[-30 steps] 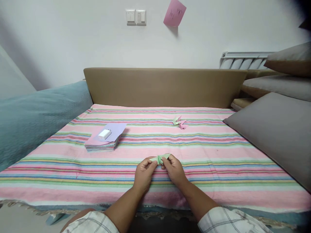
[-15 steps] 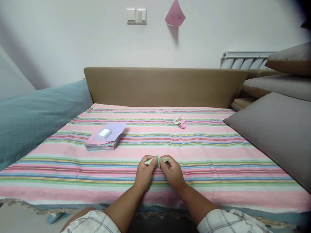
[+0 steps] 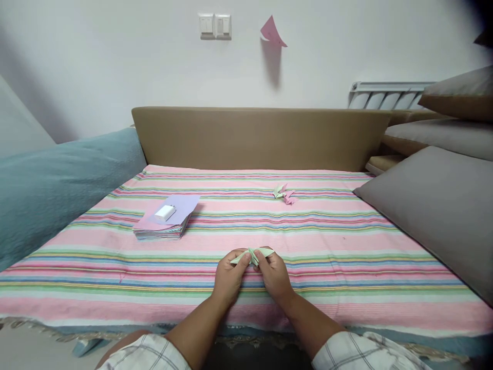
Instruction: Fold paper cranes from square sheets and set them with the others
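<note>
Between my two hands is a light green origami crane [image 3: 251, 254], its wings spread out to the left and right. My left hand [image 3: 228, 272] is closed, thumb and fingers pinching the left wing close to the body. My right hand [image 3: 276, 272] pinches the right side the same way, and the two thumbs almost meet at the middle. Parts of the folded paper are hidden behind the thumbs. Farther off on the striped cloth [image 3: 239, 205] lie small folded paper cranes [image 3: 285, 194] in pink and green.
To the left, a stack of coloured paper [image 3: 159, 235] carries a white charger plug [image 3: 165, 213]. A grey cushion [image 3: 435, 200] stands on the right, with more cushions behind it. The brown backrest [image 3: 262, 137] closes off the far side. Pink paper [image 3: 272, 32] hangs on the wall.
The green crane has been tilted in my fingers, and its wings now reach out flatter to both sides. My hands stay nearly in place. The pink paper on the wall curls up more.
</note>
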The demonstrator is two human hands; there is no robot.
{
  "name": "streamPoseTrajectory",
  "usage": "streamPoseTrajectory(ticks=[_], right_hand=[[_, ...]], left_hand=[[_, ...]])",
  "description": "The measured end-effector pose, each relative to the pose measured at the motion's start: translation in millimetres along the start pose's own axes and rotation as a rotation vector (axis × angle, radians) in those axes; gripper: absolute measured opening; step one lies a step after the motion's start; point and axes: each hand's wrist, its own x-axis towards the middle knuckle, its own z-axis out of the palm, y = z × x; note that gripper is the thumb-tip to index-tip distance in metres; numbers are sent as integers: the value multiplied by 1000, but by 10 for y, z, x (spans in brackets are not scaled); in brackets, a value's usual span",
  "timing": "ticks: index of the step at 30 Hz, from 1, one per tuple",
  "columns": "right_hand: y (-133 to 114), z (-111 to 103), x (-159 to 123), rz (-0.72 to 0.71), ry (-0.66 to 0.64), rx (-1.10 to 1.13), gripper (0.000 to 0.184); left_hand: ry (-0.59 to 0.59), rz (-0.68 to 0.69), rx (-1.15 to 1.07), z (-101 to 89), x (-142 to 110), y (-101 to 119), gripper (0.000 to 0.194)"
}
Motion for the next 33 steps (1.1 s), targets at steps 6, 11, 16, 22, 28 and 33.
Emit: streamPoseTrajectory(ticks=[6, 11, 16, 22, 28, 33], right_hand=[[41, 21, -20, -11, 9, 5, 28], [25, 41, -41, 43, -23, 54, 30], [-1, 52, -28, 104, -18, 77, 36], [16, 52, -4, 210, 50, 207, 39], [25, 69, 17, 311, 137, 392, 40], [-48, 87, 27, 377, 163, 527, 40]], left_hand=[[-168, 7, 99, 27, -31, 109, 30], [-161, 82, 237, 19, -27, 114, 36], [-185, 64, 158, 26, -21, 110, 37], [-185, -3, 55, 14, -25, 106, 36], [-182, -43, -18, -5, -13, 40, 34], [-129, -92, -118, 3, 7, -41, 33]])
